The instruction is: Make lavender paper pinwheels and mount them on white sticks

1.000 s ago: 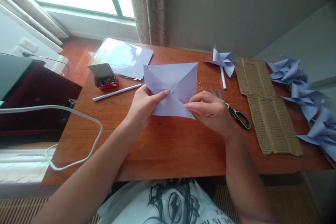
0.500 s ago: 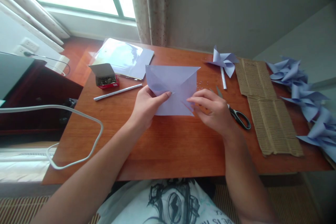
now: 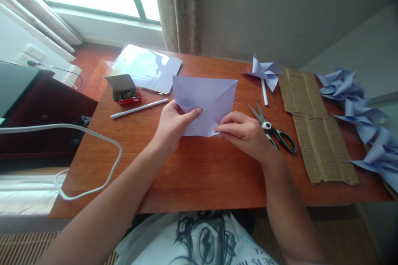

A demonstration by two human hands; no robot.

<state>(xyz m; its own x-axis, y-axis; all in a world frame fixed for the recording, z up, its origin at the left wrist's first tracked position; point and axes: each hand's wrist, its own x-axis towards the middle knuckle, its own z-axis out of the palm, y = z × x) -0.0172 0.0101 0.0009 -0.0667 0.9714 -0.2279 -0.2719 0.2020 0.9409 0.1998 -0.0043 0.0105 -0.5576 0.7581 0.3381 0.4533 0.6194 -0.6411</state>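
Note:
A square sheet of pale purple paper (image 3: 205,95) with diagonal cuts is held up over the table. My left hand (image 3: 174,124) grips its left side, the thumb lying on the front near the centre beside a small dark point. My right hand (image 3: 245,132) pinches the lower right corner between thumb and fingers. Just right of that hand lie black-handled scissors (image 3: 267,126), blades apart. A finished paper pinwheel (image 3: 267,72) on a white rolled stick rests farther back. To the left are a loose rolled paper stick (image 3: 139,109) and an opened red box (image 3: 127,96) of small metal pins.
Corrugated cardboard (image 3: 323,145) lies on the right, with several paper pinwheels (image 3: 367,120) beyond it. A stack of sheets in a clear sleeve (image 3: 143,68) sits at the back left. A white cable (image 3: 115,143) loops over the table's left edge.
My right hand has moved left and slightly down, from the paper's right side onto its lower right corner. More of the scissors shows now. The left hand keeps its hold.

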